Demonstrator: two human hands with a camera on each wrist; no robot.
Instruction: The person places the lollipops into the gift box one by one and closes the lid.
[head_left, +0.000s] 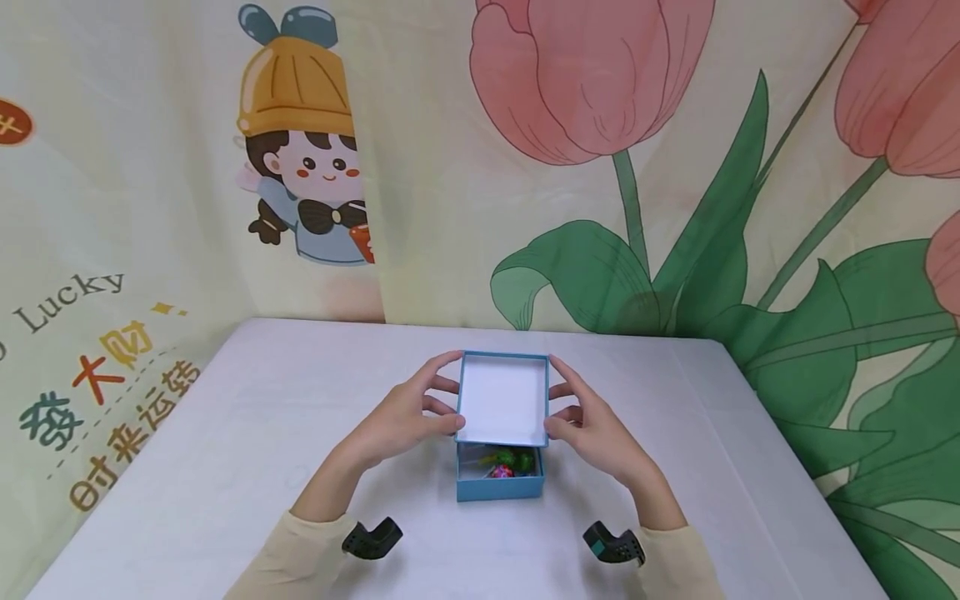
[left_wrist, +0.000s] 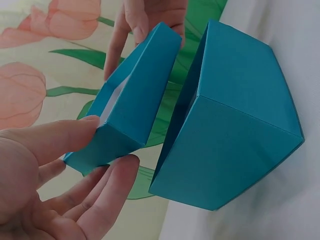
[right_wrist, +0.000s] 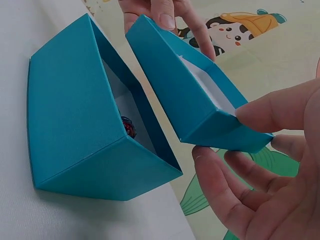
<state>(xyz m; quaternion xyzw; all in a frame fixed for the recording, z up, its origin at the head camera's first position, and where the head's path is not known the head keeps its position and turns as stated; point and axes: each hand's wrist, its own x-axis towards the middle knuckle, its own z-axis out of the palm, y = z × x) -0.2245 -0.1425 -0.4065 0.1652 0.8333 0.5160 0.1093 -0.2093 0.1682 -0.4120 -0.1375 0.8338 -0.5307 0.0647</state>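
A blue box lid (head_left: 503, 398) is held up above its box, its white inside turned toward the head camera. The left hand (head_left: 405, 414) grips the lid's left side between thumb and fingers. On the opposite side the right hand (head_left: 595, 422) pinches it the same way. Below stands the blue box base (head_left: 499, 489), uncovered at the top and apart from the lid in both wrist views. Inside it lie green items (head_left: 517, 458) and a small red patterned item (head_left: 501, 472), partly hidden by the lid and box wall; their kind is unclear.
The box stands on a table with a white cloth (head_left: 660, 400). Behind the table hangs a printed backdrop (head_left: 435, 167) with tulips and a cartoon figure. Dark wrist devices (head_left: 372, 538) show at both sleeve cuffs.
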